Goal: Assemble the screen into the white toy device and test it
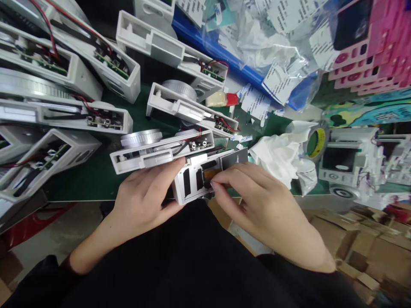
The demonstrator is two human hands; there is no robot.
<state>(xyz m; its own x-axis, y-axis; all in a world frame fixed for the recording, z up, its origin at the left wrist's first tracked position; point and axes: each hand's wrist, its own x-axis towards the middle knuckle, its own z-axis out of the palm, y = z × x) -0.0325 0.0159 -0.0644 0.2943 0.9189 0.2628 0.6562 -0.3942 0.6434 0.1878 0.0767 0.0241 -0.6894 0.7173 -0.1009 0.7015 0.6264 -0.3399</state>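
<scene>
Near the table's front edge, a white plastic camera-like housing [190,179] with black strips on its face is tilted in front of me. My left hand [146,196] grips its left end between thumb and fingers. At its right end my right hand [257,201] has thumb and index finger pinched together beside an orange-brown ribbon cable [210,174]. What lies between those fingertips is too small to make out. A dark flat screen panel [234,158] sticks out behind the right fingers. Just behind the housing lies an open white shell [160,149] with a silver ring and red wires.
Several more open white shells [183,109] with circuit boards fill the left and back. A blue tray [221,49] holds plastic bags and labels. On the right are crumpled white wrapping [276,154], a tape roll [316,143], pink housings [359,64] and cardboard boxes [362,244].
</scene>
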